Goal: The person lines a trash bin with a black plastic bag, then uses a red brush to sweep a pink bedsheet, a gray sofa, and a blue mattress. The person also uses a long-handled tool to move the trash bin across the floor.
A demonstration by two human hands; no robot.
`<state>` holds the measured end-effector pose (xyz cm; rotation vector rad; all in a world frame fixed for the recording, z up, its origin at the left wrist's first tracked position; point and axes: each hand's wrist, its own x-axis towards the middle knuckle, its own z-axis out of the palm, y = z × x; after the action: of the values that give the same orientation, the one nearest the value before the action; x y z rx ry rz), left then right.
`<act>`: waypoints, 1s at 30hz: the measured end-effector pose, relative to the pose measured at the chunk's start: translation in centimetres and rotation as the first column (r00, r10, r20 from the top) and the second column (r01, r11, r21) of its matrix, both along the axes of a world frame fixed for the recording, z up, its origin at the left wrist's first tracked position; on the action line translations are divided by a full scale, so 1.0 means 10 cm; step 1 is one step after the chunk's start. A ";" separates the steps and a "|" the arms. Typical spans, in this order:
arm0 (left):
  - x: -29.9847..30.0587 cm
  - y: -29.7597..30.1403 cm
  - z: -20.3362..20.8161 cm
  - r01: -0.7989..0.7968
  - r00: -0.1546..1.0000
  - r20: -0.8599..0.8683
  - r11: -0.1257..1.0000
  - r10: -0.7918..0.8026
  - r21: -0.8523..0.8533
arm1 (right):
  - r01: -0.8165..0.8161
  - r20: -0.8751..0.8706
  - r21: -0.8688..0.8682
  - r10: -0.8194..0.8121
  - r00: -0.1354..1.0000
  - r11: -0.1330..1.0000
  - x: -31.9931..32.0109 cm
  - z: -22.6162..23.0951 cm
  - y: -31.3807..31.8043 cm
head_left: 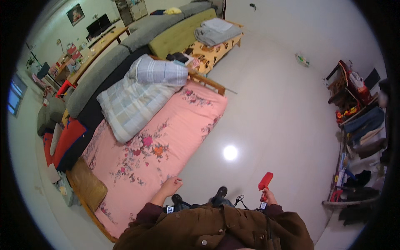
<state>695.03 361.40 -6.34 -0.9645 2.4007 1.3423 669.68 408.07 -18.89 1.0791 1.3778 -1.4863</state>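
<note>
In my right hand (268, 197) is the handle of a red brush (265, 181). Its block-like head points up and away from me, over the pale floor; the bristles cannot be made out. My left hand (171, 186) holds nothing, its fingers loosely bent and apart, near the edge of the bed. Beneath and beside it spreads a pink flowered bed sheet (166, 141), lying mostly flat. A folded plaid quilt (133, 100) with a plaid pillow (161, 71) on top lies at the far part of the bed.
A brown cushion (86, 183) lies at the bed's near left corner. Beyond the bed stands a second couch with a green back (183, 33) and a folded grey blanket (216, 31). Along the right wall runs a shoe rack (354, 202). A black cable (239, 201) hangs near my legs.
</note>
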 end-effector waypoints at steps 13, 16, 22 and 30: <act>-1.39 -0.35 -0.57 -0.116 0.993 0.017 0.986 0.115 0.117 | -0.405 -0.352 -0.129 0.340 0.872 0.905 -2.19 0.71 -0.40; -1.17 -0.69 -1.13 0.505 0.832 0.411 0.814 -0.371 -0.288 | -0.377 -0.383 -0.087 0.319 0.867 0.922 -2.63 0.55 -0.29; -2.01 -1.42 -1.46 0.545 0.606 0.701 0.838 -0.376 -0.021 | -0.393 -0.233 0.253 0.450 0.862 0.884 -3.36 0.41 0.72; -6.55 -1.77 -0.91 0.546 0.654 0.157 0.319 -0.740 -0.774 | -0.200 -0.115 0.386 0.262 0.958 0.900 -4.24 0.67 1.28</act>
<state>629.49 343.71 -15.48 0.2050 3.0523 0.0383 627.27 420.83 -12.14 0.9885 1.8915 -1.1866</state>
